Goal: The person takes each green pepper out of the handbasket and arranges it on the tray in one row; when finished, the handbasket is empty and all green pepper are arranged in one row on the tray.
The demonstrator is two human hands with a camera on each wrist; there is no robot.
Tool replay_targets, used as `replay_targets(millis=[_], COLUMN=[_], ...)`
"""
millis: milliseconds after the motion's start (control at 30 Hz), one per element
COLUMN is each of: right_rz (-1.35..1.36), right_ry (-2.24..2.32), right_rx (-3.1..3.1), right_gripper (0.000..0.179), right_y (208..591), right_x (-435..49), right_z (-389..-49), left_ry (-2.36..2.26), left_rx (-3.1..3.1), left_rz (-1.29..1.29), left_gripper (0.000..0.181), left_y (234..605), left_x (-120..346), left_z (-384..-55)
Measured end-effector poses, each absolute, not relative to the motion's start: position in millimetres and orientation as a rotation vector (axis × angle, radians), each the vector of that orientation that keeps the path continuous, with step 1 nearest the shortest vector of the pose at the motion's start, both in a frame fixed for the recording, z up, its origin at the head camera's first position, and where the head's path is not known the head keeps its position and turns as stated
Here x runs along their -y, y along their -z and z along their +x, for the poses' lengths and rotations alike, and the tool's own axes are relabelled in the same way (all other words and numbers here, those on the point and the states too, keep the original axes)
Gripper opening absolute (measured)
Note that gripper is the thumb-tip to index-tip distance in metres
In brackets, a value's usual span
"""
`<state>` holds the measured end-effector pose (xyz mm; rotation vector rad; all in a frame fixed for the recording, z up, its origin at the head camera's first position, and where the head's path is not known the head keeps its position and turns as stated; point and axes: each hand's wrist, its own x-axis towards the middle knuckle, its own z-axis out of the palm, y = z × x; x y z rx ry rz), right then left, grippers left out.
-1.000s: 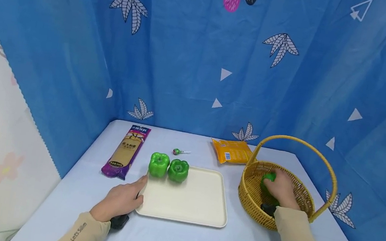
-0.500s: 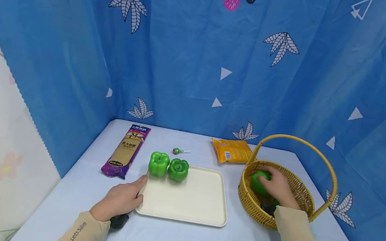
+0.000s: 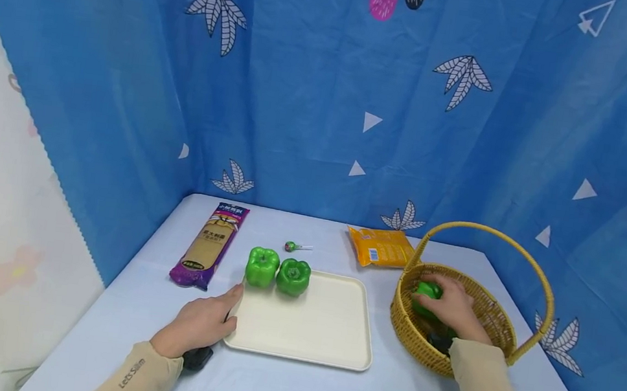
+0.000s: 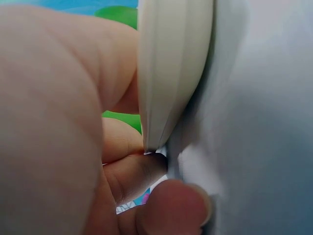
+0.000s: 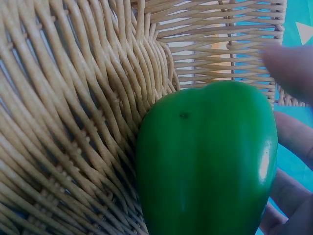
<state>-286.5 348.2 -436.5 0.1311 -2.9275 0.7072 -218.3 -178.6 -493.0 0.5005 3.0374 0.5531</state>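
One straight finger of my left hand [image 3: 198,323] touches the tray [image 3: 326,327] — my right hand [image 3: 456,311], loosely half-spread, flanks a pepper [image 5: 207,161] in the basket [image 3: 411,343].

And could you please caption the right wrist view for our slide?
A glossy green bell pepper inside a woven basket, the right hand alongside.

Glossy green pepper [image 5: 205,161] in yellow wicker basket [image 3: 418,350]; cream tray [image 3: 323,327] flat.
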Motion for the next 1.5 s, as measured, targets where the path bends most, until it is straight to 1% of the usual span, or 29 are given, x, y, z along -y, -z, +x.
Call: replay_targets(millis=[100, 233, 300, 633, 967, 1133, 1500], right_rz=[0.133, 0.169, 0.185, 0.147, 0.132, 0.087, -0.024], right_ry=[-0.707, -0.707, -0.723, -0.686, -0.79, -0.805, -0.883], right_rx=[2.94, 2.944, 2.952, 2.957, 2.972, 2.965, 2.927], right_gripper=[0.06, 0.051, 0.05, 0.058, 0.053, 0.051, 0.054], right_y=[438.5, 439.0, 437.9, 434.8, 437.0, 437.9, 432.9], right_x=[-351.6, -355.3, -354.0, -346.8, -347.3, -348.4, -348.8], right_z=[-285.2, -283.0, -283.1, -286.2, -286.6, -286.3, -283.2], left_ry=[-0.559, -0.555, -0.547, -0.535, -0.547, -0.544, -0.538], left_rx=[-3.038, -3.041, -3.045, -3.038, -3.043, -3.039, -3.037], left_rz=[0.513, 0.525, 0.517, 0.49, 0.49, 0.488, 0.486], left_gripper=[0.07, 0.07, 0.07, 0.07, 0.07, 0.07, 0.07], left_y=[492.4, 492.4, 492.9, 493.7, 493.8, 495.2, 496.9], left_x=[175.8, 174.2, 175.0, 177.6, 178.5, 178.4, 178.9], left_z=[-218.7, -219.7, -220.0, -219.0, -217.2, -218.0, -221.2])
